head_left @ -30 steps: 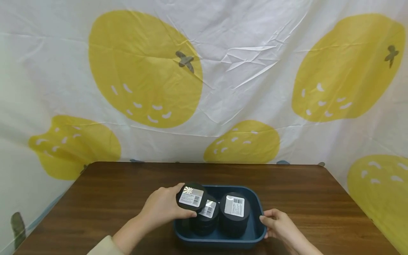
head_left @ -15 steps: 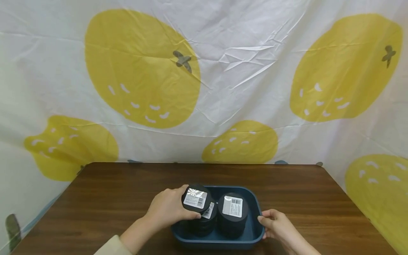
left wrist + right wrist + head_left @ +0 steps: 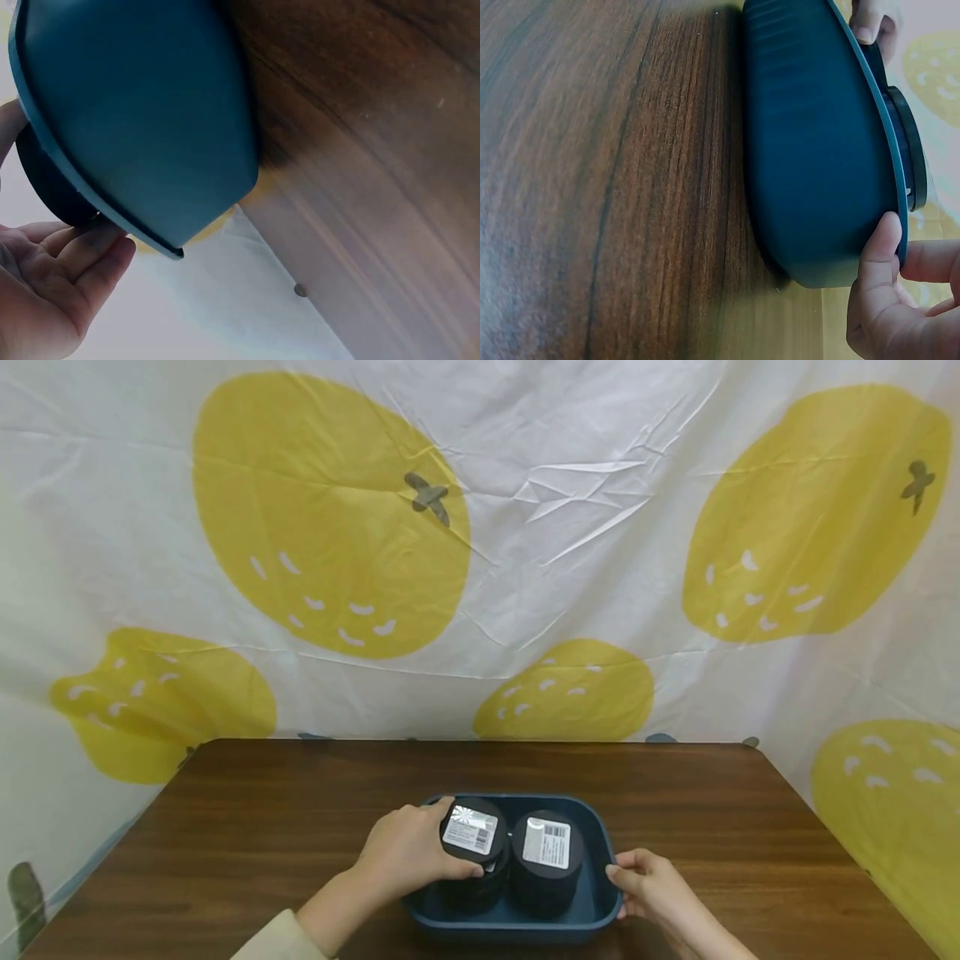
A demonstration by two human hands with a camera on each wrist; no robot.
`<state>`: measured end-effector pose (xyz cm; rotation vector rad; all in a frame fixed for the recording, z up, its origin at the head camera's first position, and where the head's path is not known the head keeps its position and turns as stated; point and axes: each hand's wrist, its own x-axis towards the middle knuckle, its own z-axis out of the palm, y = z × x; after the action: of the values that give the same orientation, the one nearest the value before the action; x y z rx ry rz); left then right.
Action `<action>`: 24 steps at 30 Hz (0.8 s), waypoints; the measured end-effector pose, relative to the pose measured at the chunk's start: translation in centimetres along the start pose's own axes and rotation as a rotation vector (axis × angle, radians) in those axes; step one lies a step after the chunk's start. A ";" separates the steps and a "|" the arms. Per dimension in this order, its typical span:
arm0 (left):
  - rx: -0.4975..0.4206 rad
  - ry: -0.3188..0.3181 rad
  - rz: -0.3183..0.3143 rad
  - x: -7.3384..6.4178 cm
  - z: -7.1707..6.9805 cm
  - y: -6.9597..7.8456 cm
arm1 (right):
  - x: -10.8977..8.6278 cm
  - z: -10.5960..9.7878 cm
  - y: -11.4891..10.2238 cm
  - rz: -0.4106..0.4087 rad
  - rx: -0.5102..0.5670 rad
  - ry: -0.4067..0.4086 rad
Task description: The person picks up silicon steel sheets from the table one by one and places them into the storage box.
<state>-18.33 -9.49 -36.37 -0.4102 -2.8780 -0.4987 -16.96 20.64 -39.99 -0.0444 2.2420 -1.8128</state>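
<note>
A blue rectangular plastic bin [image 3: 517, 931] sits near the front of the table in the head view. Two stacks of black round pieces with silver-white barcode labels stand side by side in it. My left hand [image 3: 405, 853] holds the top black round container [image 3: 474, 852] of the left stack, thumb in front and fingers behind; it lies over the piece beneath, whose label is almost covered. The right stack [image 3: 546, 877] stands upright, untouched. My right hand [image 3: 654, 885] pinches the bin's right rim, as the right wrist view shows, thumb [image 3: 885, 236] against the outer wall.
The dark brown wooden table [image 3: 322, 777] stretches behind and to both sides of the bin. At its far edge hangs a white cloth [image 3: 570, 568] with large yellow fruit prints.
My left hand has moved right and slightly down with its black round container, bringing it over the left stack. The right hand keeps its hold on the bin rim.
</note>
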 end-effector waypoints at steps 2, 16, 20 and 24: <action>0.003 -0.007 -0.004 0.0 0.2 0.0 | 0.0 0.0 0.0 -0.004 0.000 0.002; 0.018 -0.010 -0.013 0.1 0.8 0.4 | 0.0 0.1 -0.2 0.014 0.008 0.012; 0.010 -0.011 -0.021 -0.1 0.9 0.6 | -0.1 0.1 -0.2 0.016 0.009 0.015; 0.005 -0.010 -0.037 -0.3 0.9 0.8 | -0.1 0.1 -0.2 0.012 0.007 0.013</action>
<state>-17.90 -8.50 -37.07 -0.3606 -2.9007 -0.4965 -16.87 20.51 -39.84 -0.0178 2.2400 -1.8206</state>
